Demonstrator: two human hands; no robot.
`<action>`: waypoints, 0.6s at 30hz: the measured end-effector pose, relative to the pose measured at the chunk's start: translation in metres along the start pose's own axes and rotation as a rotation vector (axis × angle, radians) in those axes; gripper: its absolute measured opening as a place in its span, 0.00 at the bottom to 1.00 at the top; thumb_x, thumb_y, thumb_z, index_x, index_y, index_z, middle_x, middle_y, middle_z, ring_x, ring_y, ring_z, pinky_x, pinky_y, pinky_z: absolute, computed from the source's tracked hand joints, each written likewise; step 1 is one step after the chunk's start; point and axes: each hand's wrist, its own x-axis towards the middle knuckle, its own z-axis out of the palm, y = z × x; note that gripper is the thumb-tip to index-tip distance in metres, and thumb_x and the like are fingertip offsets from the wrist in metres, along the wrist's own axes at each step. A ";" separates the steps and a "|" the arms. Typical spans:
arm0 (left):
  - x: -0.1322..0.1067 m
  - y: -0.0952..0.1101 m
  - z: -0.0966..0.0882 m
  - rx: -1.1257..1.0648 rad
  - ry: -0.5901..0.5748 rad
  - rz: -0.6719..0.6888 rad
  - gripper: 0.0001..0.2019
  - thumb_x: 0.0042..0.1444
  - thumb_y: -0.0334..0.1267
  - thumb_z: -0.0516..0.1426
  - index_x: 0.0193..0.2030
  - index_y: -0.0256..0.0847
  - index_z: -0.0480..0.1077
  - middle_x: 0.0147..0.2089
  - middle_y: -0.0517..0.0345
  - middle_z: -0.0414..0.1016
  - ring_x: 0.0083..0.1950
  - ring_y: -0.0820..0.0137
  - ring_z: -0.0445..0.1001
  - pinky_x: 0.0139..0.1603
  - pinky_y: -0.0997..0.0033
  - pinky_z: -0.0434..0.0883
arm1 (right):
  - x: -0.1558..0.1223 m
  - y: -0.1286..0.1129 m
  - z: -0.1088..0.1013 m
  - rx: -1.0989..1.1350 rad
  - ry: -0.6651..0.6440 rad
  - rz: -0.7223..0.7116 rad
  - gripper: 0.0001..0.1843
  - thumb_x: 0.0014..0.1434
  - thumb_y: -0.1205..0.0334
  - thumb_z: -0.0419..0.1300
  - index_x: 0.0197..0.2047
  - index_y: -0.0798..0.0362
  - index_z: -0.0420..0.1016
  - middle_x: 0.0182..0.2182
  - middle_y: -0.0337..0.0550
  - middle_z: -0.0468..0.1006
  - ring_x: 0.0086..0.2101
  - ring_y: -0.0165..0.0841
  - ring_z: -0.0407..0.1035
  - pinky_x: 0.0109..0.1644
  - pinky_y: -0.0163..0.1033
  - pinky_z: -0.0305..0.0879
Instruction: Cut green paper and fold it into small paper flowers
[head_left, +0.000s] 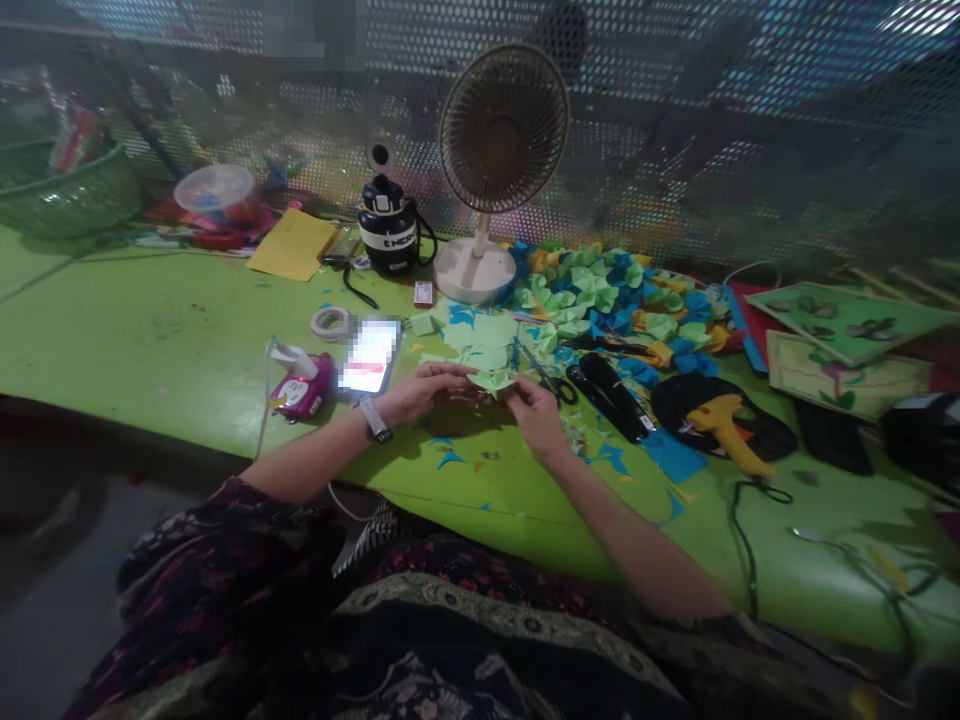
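Between my two hands, above the green table (517, 490), is a small light-green paper flower (493, 381). The fingers of my left hand (427, 390) pinch it from the left, with a watch on that wrist. From the other side, my right hand (534, 408) grips its right edge. Just beyond lie light-green paper squares (484, 338). A pair of scissors (556, 385) rests beside my right hand, partly hidden by it. Blue paper scraps (448, 455) are scattered on the table below my hands.
A desk fan (476, 270) and a dark bottle (390, 235) stand at the back. Many paper flowers (592, 290) are heaped right of the fan. A black stapler (611, 395) and yellow glue gun (727, 435) lie rightward. Left are a lit phone (371, 355) and a purple power adapter (304, 390).
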 end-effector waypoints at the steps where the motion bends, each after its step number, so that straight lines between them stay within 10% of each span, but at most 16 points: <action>1: 0.000 0.000 0.000 0.004 0.002 0.001 0.14 0.50 0.32 0.66 0.45 0.34 0.79 0.39 0.48 0.84 0.43 0.63 0.83 0.52 0.59 0.76 | 0.000 0.000 0.000 -0.010 0.000 0.001 0.22 0.51 0.43 0.66 0.39 0.52 0.82 0.30 0.43 0.81 0.32 0.37 0.74 0.42 0.47 0.74; 18: 0.000 0.000 0.001 -0.004 -0.021 -0.022 0.15 0.49 0.35 0.66 0.44 0.33 0.78 0.37 0.47 0.83 0.42 0.61 0.82 0.50 0.57 0.76 | -0.001 0.001 -0.001 -0.022 0.005 -0.003 0.20 0.51 0.46 0.66 0.38 0.53 0.82 0.30 0.42 0.81 0.32 0.37 0.73 0.42 0.47 0.74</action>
